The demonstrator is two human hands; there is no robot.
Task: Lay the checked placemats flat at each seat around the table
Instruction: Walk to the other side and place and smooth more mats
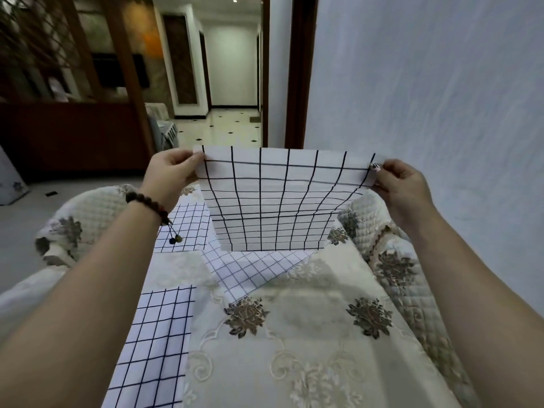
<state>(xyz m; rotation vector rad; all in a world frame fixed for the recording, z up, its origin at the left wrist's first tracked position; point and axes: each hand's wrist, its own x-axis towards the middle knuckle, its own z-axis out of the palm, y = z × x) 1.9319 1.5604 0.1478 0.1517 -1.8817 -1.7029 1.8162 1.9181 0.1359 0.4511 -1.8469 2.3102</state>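
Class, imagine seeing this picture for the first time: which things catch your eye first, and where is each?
First comes the checked placemat, held up in the middle, pinched at its top corners by the left hand and the right hand. Below it more checked mats lie on the flowered tablecloth, one at the near left. A bead bracelet rings the left wrist.

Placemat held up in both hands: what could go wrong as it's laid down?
The left hand and right hand pinch only the top corners of the held placemat, so its free lower edge may fold under. It hangs above an angled placemat already on the tablecloth; lowered here, it could overlap that one instead of lying at its own seat.
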